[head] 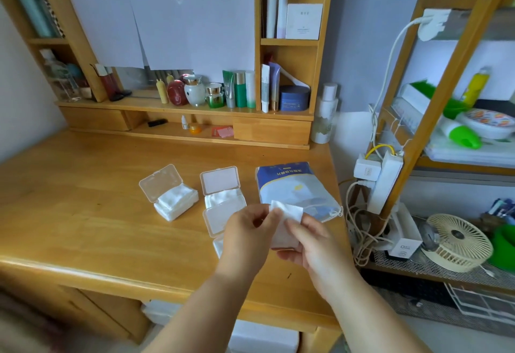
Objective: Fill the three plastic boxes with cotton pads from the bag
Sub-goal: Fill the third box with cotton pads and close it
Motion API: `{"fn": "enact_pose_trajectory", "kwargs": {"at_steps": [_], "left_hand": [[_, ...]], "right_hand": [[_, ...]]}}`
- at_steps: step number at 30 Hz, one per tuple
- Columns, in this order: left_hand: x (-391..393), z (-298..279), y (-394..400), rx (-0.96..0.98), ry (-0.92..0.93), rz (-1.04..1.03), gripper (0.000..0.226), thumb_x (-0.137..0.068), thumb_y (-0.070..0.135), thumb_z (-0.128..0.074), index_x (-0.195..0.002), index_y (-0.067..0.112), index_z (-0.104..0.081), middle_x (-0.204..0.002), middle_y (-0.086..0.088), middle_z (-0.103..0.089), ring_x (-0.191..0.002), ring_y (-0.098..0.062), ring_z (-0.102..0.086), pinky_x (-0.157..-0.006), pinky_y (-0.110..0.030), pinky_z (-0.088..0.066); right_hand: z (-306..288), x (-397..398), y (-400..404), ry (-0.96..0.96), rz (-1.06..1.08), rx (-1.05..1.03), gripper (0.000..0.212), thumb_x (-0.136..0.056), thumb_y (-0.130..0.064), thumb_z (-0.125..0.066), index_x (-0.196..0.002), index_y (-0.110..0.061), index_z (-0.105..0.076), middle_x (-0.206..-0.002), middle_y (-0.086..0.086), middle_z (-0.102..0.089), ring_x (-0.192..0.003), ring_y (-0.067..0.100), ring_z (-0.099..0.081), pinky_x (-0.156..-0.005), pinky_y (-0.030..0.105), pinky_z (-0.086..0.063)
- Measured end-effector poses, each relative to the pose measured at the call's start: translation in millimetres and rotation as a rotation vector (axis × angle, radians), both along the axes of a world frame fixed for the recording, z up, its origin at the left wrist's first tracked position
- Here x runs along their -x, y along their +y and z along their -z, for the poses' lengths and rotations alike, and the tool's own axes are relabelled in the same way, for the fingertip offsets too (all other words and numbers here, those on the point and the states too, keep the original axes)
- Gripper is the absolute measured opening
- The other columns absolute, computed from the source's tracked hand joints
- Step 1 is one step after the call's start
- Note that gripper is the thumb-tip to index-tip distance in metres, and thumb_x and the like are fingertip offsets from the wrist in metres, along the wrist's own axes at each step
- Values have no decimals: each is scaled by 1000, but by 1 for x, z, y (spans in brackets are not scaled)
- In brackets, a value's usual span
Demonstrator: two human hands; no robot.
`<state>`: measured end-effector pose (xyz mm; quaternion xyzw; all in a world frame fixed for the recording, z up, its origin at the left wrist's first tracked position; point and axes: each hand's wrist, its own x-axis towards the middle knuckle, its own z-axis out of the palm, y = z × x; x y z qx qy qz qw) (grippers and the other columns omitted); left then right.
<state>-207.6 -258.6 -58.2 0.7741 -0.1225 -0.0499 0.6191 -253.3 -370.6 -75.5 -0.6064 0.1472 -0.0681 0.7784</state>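
Note:
Both hands hold a small stack of white cotton pads [287,223] above the desk's front right. My left hand [248,235] pinches the stack's left edge and my right hand [312,244] grips its right side. Behind them lies the blue and white bag [289,182], its drawstring mouth toward me. One clear plastic box [172,199] stands open at the left, full of pads. A second open box [223,193] in the middle also holds pads. The third box [216,223] lies open under my left hand, mostly hidden.
The wooden desk [97,213] has a raised shelf of cosmetic bottles and jars [211,93] along the back. To the right stand a power strip with cables [381,185], a small fan [457,241] and a wooden rack [418,129].

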Motion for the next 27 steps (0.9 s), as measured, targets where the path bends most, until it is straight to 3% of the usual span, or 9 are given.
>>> {"fn": "enact_pose_trajectory", "kwargs": {"at_steps": [4,7,10,12,15,20,24,27], "left_hand": [[11,4,13,64,-65,-45,13,-89,15,-63,-91,27,-68,-69,7,-67,-64,-4,-61,-56,-15,-47],[17,9,25,26,-194,-56,36,-84,4,-65,-95,37,-55,-73,10,-60,-62,-1,-56,-56,-11,-44],[23,10,37,-165,-510,4,40,-81,-5,-62,-85,34,-59,-96,17,-56,-83,-3,-58,-67,-16,-46],[26,10,43,-348,-765,58,26,-79,0,-64,-92,23,-67,-112,9,-55,-100,-10,-55,-79,-23,-47],[28,9,52,-482,-939,185,18,-82,17,-65,-99,15,-69,-104,5,-61,-102,-16,-55,-86,-32,-47],[33,1,67,-499,-813,287,24,-80,30,-65,-102,20,-70,-98,8,-67,-89,-12,-64,-73,-27,-53],[33,2,74,-462,-676,336,31,-78,29,-72,-108,22,-69,-102,11,-67,-92,-5,-63,-80,-24,-51],[34,0,76,-393,-589,311,25,-81,26,-70,-106,24,-71,-94,14,-67,-86,2,-61,-77,-14,-46]], "right_hand": [[1,4,18,29,54,97,16,-94,-23,-55,-91,-21,-70,-88,5,-73,-79,22,-71,-57,26,-53],[1,7,27,45,93,110,19,-96,-16,-51,-91,-15,-69,-83,5,-73,-74,20,-70,-56,27,-53],[-3,12,33,71,85,36,22,-97,-16,-48,-93,-14,-70,-76,1,-74,-68,15,-70,-58,29,-54],[-7,16,34,65,29,-35,26,-98,-15,-46,-96,-14,-71,-83,4,-75,-74,16,-71,-60,30,-56],[-13,25,31,38,-49,-168,30,-99,-14,-42,-98,-11,-72,-93,11,-74,-82,20,-71,-62,31,-55],[-16,40,27,44,-206,-141,22,-93,-6,-50,-104,-8,-69,-99,18,-71,-91,26,-69,-78,37,-56],[-16,48,25,36,-320,-95,27,-86,2,-58,-108,-10,-66,-102,15,-71,-95,23,-68,-77,33,-55],[-18,49,23,32,-381,-94,37,-86,8,-56,-118,-10,-59,-108,14,-70,-97,22,-67,-78,32,-55]]}}
